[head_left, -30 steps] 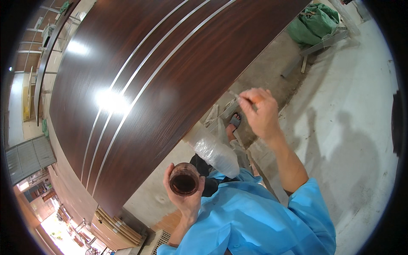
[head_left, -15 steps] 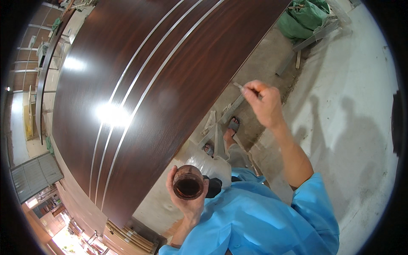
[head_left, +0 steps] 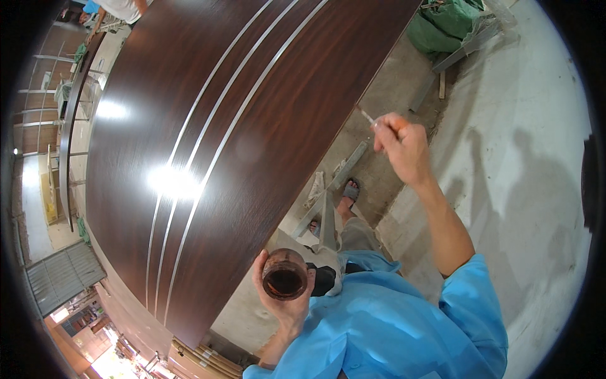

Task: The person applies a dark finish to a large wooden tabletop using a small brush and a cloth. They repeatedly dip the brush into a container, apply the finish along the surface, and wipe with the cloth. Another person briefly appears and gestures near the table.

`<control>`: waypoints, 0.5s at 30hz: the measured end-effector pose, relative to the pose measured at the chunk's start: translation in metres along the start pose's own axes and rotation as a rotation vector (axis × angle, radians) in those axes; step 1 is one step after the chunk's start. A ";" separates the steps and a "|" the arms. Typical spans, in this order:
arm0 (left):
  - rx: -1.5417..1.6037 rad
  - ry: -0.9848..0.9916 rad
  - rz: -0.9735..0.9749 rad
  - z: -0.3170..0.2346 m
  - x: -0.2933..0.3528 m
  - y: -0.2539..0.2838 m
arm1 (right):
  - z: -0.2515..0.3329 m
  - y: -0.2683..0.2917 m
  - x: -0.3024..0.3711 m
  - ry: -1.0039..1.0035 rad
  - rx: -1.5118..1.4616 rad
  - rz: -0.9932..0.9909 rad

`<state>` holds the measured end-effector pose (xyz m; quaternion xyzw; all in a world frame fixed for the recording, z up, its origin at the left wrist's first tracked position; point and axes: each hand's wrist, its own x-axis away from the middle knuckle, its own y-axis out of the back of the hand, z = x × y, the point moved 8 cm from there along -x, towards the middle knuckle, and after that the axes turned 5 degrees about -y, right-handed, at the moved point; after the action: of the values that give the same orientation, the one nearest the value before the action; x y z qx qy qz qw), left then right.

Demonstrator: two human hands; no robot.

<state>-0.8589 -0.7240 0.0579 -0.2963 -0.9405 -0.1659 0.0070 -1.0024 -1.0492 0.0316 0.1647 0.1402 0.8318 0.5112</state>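
Two things are in my hands: a small clear cup (head_left: 285,276) of dark brown liquid and a thin brush (head_left: 366,116). My left hand (head_left: 282,302) is wrapped around the cup, fingers curled about its side, holding it upright and low, close in front of my chest. The liquid fills most of the cup and looks nearly black in the middle, reddish at the rim.

My right hand (head_left: 404,148) is raised up and away from me, closed in a pinch on the brush, whose slim tip pokes out past my fingers toward the long edge of the dark wood panel (head_left: 252,126). The tip sits just beside that edge; whether it touches I cannot tell.

That panel, glossy brown with three pale metal strips (head_left: 208,158) running along its length, spreads out to the left of both hands and catches a bright glare. Below and between my hands stands a grey metal stand (head_left: 328,208), and beside it my foot in a sandal (head_left: 350,189) rests on the concrete floor (head_left: 524,189). Beyond my right hand, green sacks (head_left: 448,25) lie well apart on the floor. My blue sleeves (head_left: 467,303) fill the near edge.
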 end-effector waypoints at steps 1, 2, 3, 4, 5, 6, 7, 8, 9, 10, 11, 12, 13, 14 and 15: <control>0.006 0.002 -0.002 0.000 -0.001 -0.002 | 0.001 -0.005 0.002 0.016 0.006 0.054; 0.012 0.004 -0.004 0.000 -0.003 -0.004 | 0.000 -0.013 0.004 0.001 0.022 0.147; 0.013 -0.003 -0.004 0.000 -0.005 -0.006 | 0.004 -0.011 0.003 0.062 0.020 0.120; 0.004 -0.004 -0.009 0.000 -0.006 -0.008 | 0.006 -0.013 0.003 0.091 0.028 0.134; -0.006 -0.018 0.003 -0.002 -0.008 -0.010 | 0.007 -0.014 0.002 0.130 0.032 0.166; -0.026 -0.027 0.009 -0.003 -0.009 -0.010 | 0.000 -0.006 -0.006 0.049 0.023 0.090; -0.048 -0.044 0.007 -0.005 -0.011 -0.011 | -0.008 0.004 -0.017 -0.023 0.010 0.031; -0.058 -0.043 0.020 -0.005 -0.012 -0.014 | -0.015 0.014 -0.023 -0.092 -0.006 -0.043; -0.068 -0.052 0.022 -0.006 -0.013 -0.016 | -0.012 0.022 -0.024 -0.027 -0.094 -0.126; -0.084 -0.053 0.014 -0.007 -0.014 -0.017 | -0.014 0.018 -0.025 -0.039 -0.094 -0.057; -0.076 -0.070 0.023 -0.009 -0.015 -0.020 | -0.015 0.015 -0.023 -0.034 -0.110 -0.038; -0.075 -0.080 0.025 -0.011 -0.015 -0.023 | -0.018 0.014 -0.021 -0.050 -0.120 -0.023; -0.065 -0.098 0.018 -0.013 -0.015 -0.023 | -0.009 0.008 -0.017 0.072 -0.086 0.021; -0.074 -0.084 0.033 -0.012 -0.016 -0.027 | -0.003 0.004 -0.014 0.175 -0.045 0.060; -0.074 -0.080 0.036 -0.012 -0.016 -0.029 | 0.005 -0.004 -0.011 0.299 -0.007 0.160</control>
<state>-0.8631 -0.7590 0.0583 -0.3195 -0.9278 -0.1886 -0.0383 -0.9920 -1.0565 0.0333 0.0481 0.1984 0.8855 0.4174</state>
